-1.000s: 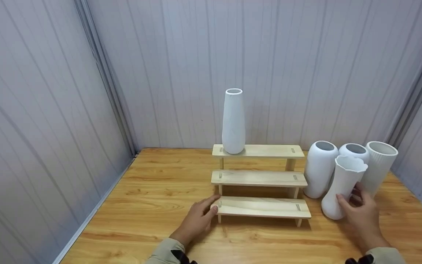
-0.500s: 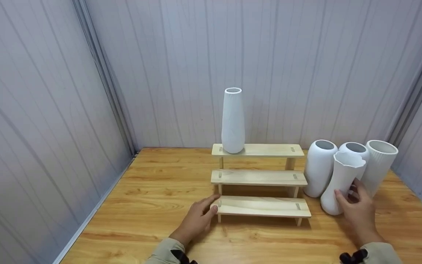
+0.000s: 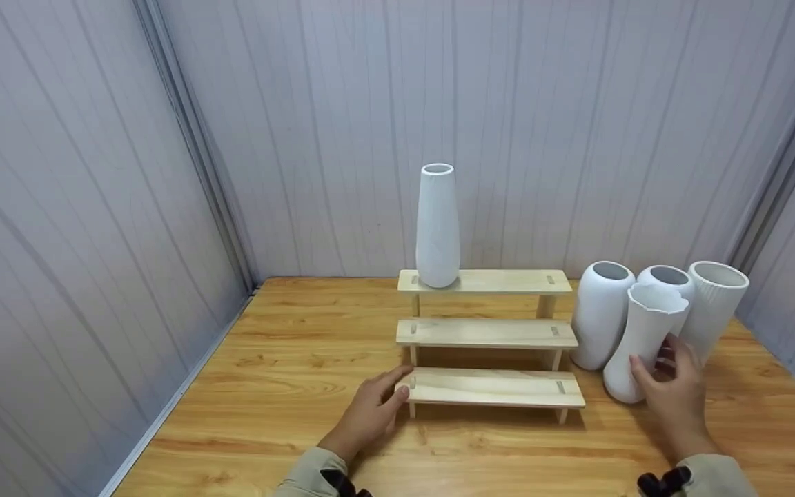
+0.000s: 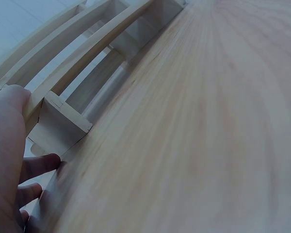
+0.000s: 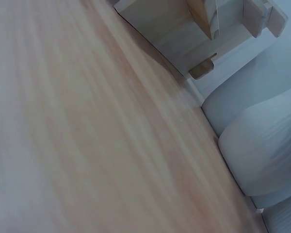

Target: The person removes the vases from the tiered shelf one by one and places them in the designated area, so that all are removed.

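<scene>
My right hand [image 3: 677,397] holds a white vase with a scalloped rim [image 3: 642,352] by its narrow waist, thumb on the near side. The vase leans slightly, and its base is close to the table. At the left end of the lowest step of a three-tier wooden display stand [image 3: 494,386], my left hand [image 3: 370,411] grips the board's corner between thumb and forefinger. In the left wrist view the other fingers [image 4: 41,165] spread beside the stand's leg. A tall slim white vase [image 3: 438,235] stands upright on the top step, toward its left end.
Behind the held vase stand a rounded white vase [image 3: 601,317], a second similar vase [image 3: 668,276] partly hidden, and a ribbed cylindrical vase [image 3: 718,310]. They are grouped right of the stand on the wood-grain table [image 3: 287,359]. Pale panel walls [image 3: 342,138] enclose the back and sides.
My right hand and the scalloped vase have shifted slightly up and left, mostly in the first half second. The left hand keeps its place on the stand.
</scene>
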Available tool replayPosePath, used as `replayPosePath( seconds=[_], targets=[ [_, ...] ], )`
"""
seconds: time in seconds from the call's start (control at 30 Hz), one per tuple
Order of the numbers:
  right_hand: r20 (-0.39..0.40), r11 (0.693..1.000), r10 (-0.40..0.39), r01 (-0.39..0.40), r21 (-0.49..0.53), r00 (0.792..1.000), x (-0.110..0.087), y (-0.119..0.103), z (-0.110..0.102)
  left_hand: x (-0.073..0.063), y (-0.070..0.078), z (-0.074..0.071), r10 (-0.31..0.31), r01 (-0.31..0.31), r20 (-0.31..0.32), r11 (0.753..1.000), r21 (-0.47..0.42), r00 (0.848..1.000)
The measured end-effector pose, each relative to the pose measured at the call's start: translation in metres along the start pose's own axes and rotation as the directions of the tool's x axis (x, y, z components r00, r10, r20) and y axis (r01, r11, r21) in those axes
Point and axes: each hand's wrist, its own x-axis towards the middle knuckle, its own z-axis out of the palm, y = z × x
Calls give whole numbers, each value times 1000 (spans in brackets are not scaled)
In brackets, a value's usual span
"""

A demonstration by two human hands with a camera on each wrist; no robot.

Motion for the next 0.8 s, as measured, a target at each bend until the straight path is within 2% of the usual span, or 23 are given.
replayPosePath(
  seconds=[0.23,0.37,0.5,0.7,0.8],
  targets=[
    [40,998,58,-58,-23,997,1,-3,-1,1,-2,1,4,-4,-9,1000,5,1000],
    [34,995,102,-103,5,994,1,-5,-3,0,-2,1,-33,33,-6,999,7,999],
    [-18,988,121,-118,99,993,4,-11,-5,0,-2,2,-56,56,-1,998,11,998],
    [-150,980,81,-51,193,985,11,-27,-8,1,-1,1,-48,48,-11,999,11,999],
    [-178,977,66,-27,213,982,12,-35,-8,1,-1,0,-55,55,-7,998,16,998]
  ],
)
